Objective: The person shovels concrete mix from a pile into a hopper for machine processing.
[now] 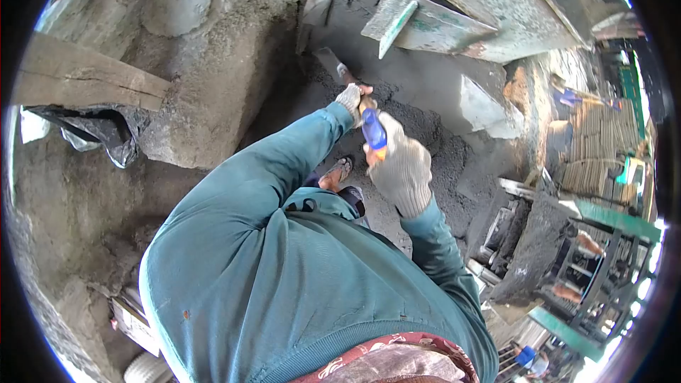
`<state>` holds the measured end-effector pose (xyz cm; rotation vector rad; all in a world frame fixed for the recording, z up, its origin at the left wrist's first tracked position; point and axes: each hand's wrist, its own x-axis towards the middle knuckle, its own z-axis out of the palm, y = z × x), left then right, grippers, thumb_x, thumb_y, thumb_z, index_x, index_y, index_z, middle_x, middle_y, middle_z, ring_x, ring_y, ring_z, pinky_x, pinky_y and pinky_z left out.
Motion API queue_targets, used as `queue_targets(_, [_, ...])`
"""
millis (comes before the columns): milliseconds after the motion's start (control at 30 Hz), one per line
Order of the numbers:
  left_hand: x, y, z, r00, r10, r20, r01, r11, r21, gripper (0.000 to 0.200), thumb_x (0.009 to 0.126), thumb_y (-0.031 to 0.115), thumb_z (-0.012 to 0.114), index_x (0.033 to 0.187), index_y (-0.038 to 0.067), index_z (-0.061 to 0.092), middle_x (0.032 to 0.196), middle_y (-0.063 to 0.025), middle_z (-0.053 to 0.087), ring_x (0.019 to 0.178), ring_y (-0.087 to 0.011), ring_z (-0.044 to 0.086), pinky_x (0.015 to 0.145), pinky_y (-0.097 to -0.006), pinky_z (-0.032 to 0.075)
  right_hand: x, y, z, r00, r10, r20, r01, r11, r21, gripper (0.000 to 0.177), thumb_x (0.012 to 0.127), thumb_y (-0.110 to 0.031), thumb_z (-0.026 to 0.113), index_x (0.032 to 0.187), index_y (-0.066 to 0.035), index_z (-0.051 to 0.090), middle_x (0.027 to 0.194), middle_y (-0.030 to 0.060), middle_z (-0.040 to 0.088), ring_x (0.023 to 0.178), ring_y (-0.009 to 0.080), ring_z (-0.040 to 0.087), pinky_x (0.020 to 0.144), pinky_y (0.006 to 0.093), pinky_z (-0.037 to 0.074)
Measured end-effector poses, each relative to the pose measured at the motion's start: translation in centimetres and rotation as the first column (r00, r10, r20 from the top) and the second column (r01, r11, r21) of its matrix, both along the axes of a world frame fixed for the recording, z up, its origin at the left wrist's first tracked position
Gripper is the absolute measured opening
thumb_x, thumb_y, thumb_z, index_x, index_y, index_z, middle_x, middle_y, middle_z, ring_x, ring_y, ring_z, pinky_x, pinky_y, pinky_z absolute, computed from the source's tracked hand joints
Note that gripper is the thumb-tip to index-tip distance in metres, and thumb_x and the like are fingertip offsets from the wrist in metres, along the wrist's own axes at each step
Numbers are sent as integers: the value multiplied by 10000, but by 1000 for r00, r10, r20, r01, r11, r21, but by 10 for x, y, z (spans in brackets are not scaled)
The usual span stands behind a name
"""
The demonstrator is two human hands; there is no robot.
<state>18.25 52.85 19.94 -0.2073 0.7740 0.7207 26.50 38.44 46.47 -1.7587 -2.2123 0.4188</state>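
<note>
Gripping a shovel near twelve o'clock, clamping the gloved right hand around its blue handle and the left hand farther down. Standing over dark, loose grit, hemmed by a rough concrete block at ten, worn metal chute at one, stacked boards at three.

An industrial workshop: metal chute, gritty heap, stacked boards (seemingly wooden, though blurred).
</note>
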Motion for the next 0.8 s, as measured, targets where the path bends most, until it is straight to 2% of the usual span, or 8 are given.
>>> queue_targets(133, [-23, 61, -95, 974, -12, -226, 55, 981, 188, 195, 778, 251, 739, 715, 122, 607, 707, -60, 608, 550, -240, 539, 563, -392, 465, -44, 71, -36, 998, -25, 58, 28, 999, -45, 465, 786, -219, 674, 1192, -30, 552, 767, 187, 681, 726, 368, 693, 628, 473, 546])
queue_targets(233, [-76, 51, -103, 994, 23, -105, -18, 998, 57, 180, 864, 215, 631, 913, 72, 533, 725, -158, 597, 675, -339, 619, 674, -493, 539, -77, 103, -98, 990, 111, 87, -91, 973, -213, 519, 806, -209, 652, 1272, -34, 507, 809, 215, 684, 745, 408, 677, 679, 501, 536])
queue_targets(267, [-98, 27, -55, 997, 76, 28, -77, 996, 47, 186, 878, 218, 608, 947, 80, 503, 719, -148, 583, 652, -327, 601, 668, -495, 535, -90, 101, -112, 987, 149, 61, -131, 962, -238, 520, 796, -192, 642, 1266, -17, 505, 803, 222, 681, 739, 406, 678, 669, 500, 538])
queue_targets(300, [-106, 23, -40, 991, 125, -55, -125, 992, 9, 187, 890, 239, 579, 940, 74, 508, 712, -155, 583, 660, -323, 602, 668, -483, 535, -101, 96, -117, 981, 188, 39, -172, 949, -263, 521, 787, -174, 633, 1261, -1, 503, 796, 229, 678, 733, 403, 679, 660, 498, 540])
queue_targets(367, [-122, 25, -85, 982, -139, -127, 136, 990, -33, 202, 883, 256, 562, 892, 59, 522, 698, -163, 582, 665, -334, 603, 671, -483, 531, -118, 87, -118, 951, 292, 104, -232, 893, -387, 538, 753, -167, 641, 1235, 32, 505, 757, 225, 668, 713, 383, 688, 640, 476, 549])
queue_targets(433, [-124, 5, -115, 984, -134, -121, 142, 988, 59, 211, 851, 245, 580, 837, 39, 540, 686, -169, 585, 671, -345, 613, 672, -485, 532, -123, 72, -133, 917, 389, 92, -314, 843, -438, 510, 746, -175, 653, 1192, 37, 524, 731, 207, 669, 692, 358, 700, 627, 448, 559])
queue_targets(633, [-87, 11, -128, 992, -79, -100, 70, 993, -90, 186, 812, 105, 588, 947, -4, 520, 751, -250, 592, 590, -417, 599, 554, -568, 519, -105, 64, -96, 843, 487, 227, -352, 820, -452, 680, 748, -342, 717, 1276, 39, 517, 706, 160, 662, 629, 307, 684, 553, 406, 536])
queue_targets(800, [-49, 30, -110, 950, -129, -284, 39, 952, -303, 203, 782, 26, 550, 961, 6, 457, 829, -228, 484, 519, -380, 488, 475, -526, 471, -83, 67, -38, 849, 510, 139, -432, 821, -373, 509, 705, -399, 775, 1089, -106, 616, 696, 73, 663, 698, 282, 674, 686, 409, 501])
